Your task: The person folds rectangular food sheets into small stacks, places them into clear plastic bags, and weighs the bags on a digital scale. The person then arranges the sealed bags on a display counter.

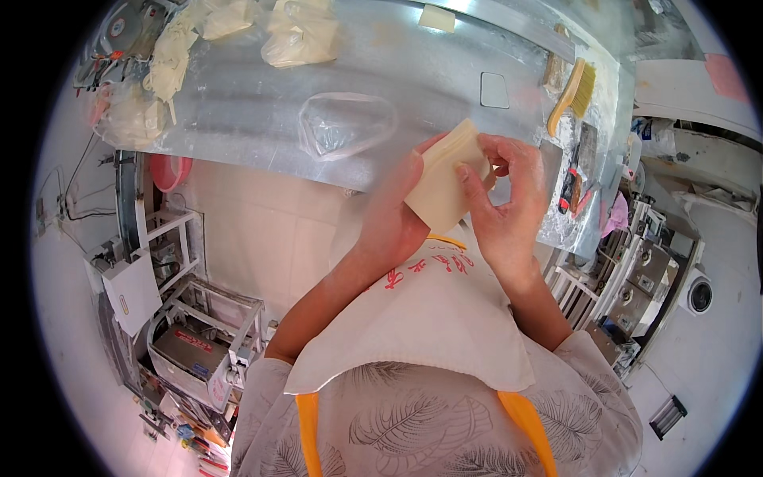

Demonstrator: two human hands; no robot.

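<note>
A stack of thin, pale dough sheets [444,185], probably wrappers, is held up above the near edge of the metal worktable [250,113]. My left hand [393,208] grips the stack from its left side and underneath. With the thumb on the face of the stack and the fingers behind its right edge, my right hand [506,197] holds it too. Just left of the hands, a clear plastic bag [343,128] lies spread on the table. A single pale square sheet [437,19] rests near the table's far edge.
Plastic bags of pale dough sheets [301,39] sit at the far left, beside a heap of dough strips [170,56]. On the floury right end lie a wooden-handled brush [572,98], a broad-bladed knife [587,146] and red-handled tools [569,191]. A pink basin [171,172] is below the table's left end.
</note>
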